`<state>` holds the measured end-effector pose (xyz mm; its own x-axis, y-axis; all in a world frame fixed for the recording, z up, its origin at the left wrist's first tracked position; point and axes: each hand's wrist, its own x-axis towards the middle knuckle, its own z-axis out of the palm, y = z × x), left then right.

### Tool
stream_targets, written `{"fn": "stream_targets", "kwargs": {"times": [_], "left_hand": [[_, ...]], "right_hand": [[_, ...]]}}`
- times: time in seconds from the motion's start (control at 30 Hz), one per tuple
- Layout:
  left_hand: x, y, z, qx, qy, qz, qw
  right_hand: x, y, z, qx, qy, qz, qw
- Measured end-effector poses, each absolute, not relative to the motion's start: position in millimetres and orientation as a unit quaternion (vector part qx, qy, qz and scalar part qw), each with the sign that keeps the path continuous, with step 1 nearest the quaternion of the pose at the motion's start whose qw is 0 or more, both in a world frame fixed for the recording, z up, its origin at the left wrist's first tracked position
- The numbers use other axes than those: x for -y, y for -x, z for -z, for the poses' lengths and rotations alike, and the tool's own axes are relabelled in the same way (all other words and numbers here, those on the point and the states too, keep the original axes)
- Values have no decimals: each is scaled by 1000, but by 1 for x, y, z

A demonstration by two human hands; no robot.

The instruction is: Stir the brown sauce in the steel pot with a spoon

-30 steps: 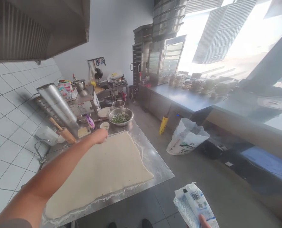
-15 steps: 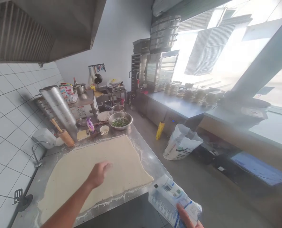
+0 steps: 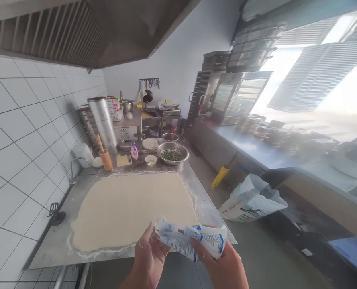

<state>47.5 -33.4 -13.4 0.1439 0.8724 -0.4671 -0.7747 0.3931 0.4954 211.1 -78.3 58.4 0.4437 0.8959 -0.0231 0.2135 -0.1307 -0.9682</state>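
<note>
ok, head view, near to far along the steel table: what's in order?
Left hand and right hand on the white-and-blue packet → rolled-out dough sheet → small white cup → metal bowl of chopped greens → empty metal bowl.

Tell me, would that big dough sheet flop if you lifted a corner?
Probably. The dough lies thin and flat across the steel table, so it would likely sag and stretch. Its ragged, floured edges suggest it is soft and may tear. It cannot roll away.
</note>
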Motion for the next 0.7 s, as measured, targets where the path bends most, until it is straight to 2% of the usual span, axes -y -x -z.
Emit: {"fn": "stream_targets", "kwargs": {"times": [0.17,0.57,0.7], "left_hand": [[41,-33,8,-370,-52,-563,738],[49,-25,6,-398,2,-568,721],[50,-29,20,-413,9,-561,717]], "right_hand": [[74,-199,-61,449,674,-340,478],[79,-194,-42,423,685,-335,490],[80,-192,-17,349,636,-437,532]]}}
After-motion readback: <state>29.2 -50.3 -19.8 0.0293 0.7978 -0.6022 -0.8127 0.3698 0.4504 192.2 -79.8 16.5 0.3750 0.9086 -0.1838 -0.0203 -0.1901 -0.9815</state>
